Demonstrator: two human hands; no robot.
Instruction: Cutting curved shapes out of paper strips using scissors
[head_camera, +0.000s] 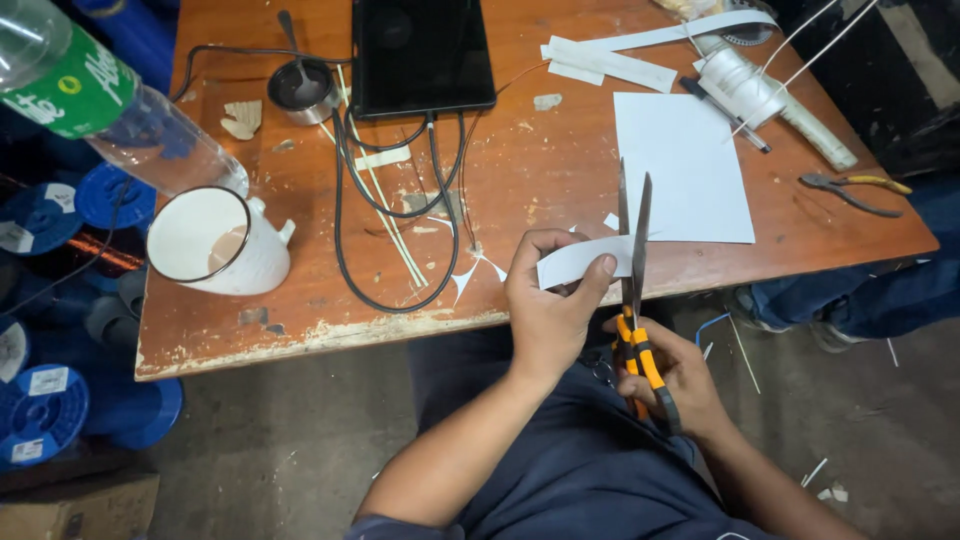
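The left hand (548, 305) pinches a white paper strip (582, 260) taut between thumb and fingers, feeding its free end between open scissors (634, 262), whose orange handles the right hand (672, 372) grips.

Your left hand (548, 300) is up and forward, thumb and fingers pinched together, the bare forearm angling back to your lap. Your right hand (672, 375) sits lower and just beside it, fingers curled closed, wrist bent toward your body.
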